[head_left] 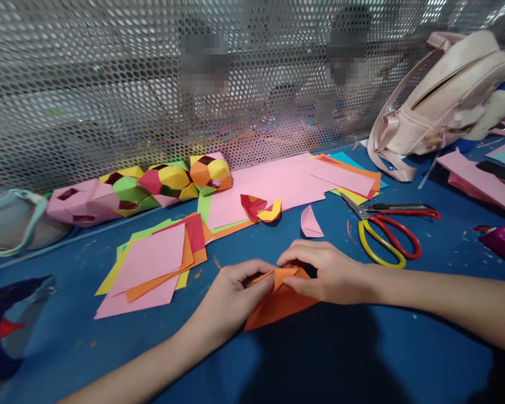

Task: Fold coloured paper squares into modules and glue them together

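Note:
An orange sheet of paper (278,307), partly folded along its far edge, lies low over the blue table between my two hands. My left hand (242,292) pinches its left side, the thumb on top near the fold. My right hand (320,272) grips the same fold from the right, with thumb and fingers closed on it. Beyond my hands rests a small folded pink piece (311,223). Left of that piece lie folded red and yellow pieces (258,207). The fingertips under the orange paper are hidden.
Scissors (381,238) with yellow and red handles lie right, beside a red-handled cutter (404,210). A stack of coloured paper (155,261) lies left. Folded paper balls (151,188) line a perforated metal screen (143,84). A pale backpack (441,101) stands back right.

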{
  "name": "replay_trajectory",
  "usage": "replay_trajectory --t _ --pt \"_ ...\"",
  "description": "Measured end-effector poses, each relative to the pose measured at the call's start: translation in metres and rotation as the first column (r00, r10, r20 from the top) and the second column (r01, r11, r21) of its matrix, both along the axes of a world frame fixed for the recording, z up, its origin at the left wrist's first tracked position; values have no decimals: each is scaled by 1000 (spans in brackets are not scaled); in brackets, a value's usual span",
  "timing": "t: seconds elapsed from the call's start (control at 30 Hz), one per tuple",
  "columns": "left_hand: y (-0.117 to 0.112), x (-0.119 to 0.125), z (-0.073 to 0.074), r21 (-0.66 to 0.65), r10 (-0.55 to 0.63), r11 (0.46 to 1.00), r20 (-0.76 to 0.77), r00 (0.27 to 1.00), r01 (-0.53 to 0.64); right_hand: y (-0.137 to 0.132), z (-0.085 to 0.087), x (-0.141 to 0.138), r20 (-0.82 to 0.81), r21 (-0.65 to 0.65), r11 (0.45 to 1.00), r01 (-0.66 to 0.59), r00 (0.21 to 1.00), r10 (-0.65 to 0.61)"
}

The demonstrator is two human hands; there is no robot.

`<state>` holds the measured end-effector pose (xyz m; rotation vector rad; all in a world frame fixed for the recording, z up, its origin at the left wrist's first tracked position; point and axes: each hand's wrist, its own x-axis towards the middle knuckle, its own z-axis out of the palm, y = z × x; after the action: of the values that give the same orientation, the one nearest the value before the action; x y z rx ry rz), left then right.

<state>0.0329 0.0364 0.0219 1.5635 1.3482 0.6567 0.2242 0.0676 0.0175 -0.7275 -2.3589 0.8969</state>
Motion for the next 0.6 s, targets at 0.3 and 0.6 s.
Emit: replay_trajectory --t 0.3,0.6 --pt "1 2 -2 55 -24 998 3 1000 24 0 -2 -2 12 -28 998 59 998 -58" --pt "0 2 -1 66 1 998 -43 999 2 0 -2 -2 21 -50 998 50 999 -49"
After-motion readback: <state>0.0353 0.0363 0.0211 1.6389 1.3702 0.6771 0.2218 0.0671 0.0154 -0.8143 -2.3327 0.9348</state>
